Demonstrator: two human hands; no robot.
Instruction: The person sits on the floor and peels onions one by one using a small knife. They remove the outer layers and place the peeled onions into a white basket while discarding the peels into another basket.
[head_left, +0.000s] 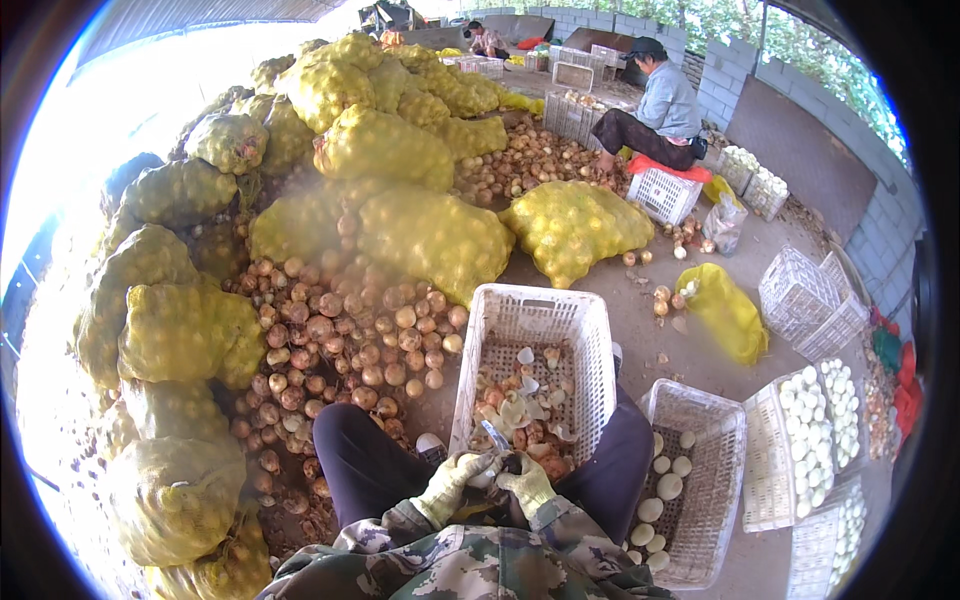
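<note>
Both my hands wear pale knit gloves and meet over my lap, at the near end of a white plastic crate. My left hand is closed around a whitish onion, partly covered by the fingers. In my right hand is a knife with a dark handle; its blade points up and to the left over the crate. Onion skins and cut scraps lie in the crate between my knees. How the blade meets the onion cannot be made out.
Unpeeled onions cover the ground at left, beside stacked yellow mesh sacks. At right, a crate holds several peeled onions; fuller crates stand beyond it. A person sits on a crate ahead. Another person is farther back.
</note>
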